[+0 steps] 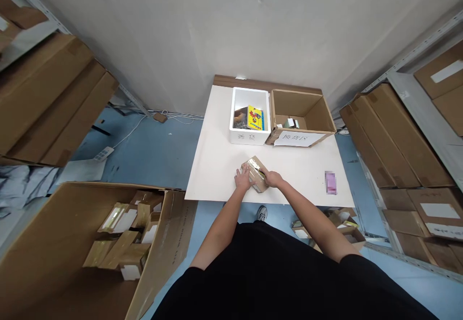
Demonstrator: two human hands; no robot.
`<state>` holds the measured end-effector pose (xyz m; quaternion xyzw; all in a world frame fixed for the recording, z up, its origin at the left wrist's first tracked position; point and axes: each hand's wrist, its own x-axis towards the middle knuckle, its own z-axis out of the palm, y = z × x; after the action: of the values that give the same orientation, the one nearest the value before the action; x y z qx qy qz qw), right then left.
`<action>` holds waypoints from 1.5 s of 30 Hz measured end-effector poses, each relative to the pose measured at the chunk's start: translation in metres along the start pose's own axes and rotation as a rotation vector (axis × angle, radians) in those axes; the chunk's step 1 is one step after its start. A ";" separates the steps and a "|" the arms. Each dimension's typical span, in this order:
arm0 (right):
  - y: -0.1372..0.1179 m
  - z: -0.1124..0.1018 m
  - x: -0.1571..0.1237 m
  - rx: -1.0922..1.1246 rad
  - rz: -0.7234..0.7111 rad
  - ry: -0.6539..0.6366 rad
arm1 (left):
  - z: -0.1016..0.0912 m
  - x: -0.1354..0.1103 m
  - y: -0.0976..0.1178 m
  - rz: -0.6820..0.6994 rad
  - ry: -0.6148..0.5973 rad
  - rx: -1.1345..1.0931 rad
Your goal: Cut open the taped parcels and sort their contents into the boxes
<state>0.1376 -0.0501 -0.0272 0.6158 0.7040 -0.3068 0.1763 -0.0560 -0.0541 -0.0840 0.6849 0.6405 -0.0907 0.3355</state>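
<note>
A small taped cardboard parcel (pixel 256 170) lies near the front edge of the white table (pixel 296 165). My left hand (pixel 243 177) rests on the parcel's left side with its fingers spread flat. My right hand (pixel 273 179) is closed around the parcel's right end, fingers curled at the tape. Behind them stand a white foam box (pixel 250 136) holding a yellow packet (pixel 255 118) and an open brown carton (pixel 304 115) with a paper label on its front.
A large open carton (pixel 72 262) with several small parcels stands on the floor at the left. Stacked cartons fill metal shelves on the left (pixel 50 98) and right (pixel 390 136). A small pink item (pixel 330 183) lies at the table's right. Torn boxes (pixel 343 228) sit under the table.
</note>
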 end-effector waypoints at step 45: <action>-0.011 -0.003 0.006 -0.049 -0.018 -0.033 | 0.000 0.003 0.000 -0.028 -0.008 -0.002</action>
<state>0.1258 -0.0440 -0.0261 0.5996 0.7139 -0.3012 0.2002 -0.0554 -0.0519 -0.0855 0.6752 0.6486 -0.0978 0.3374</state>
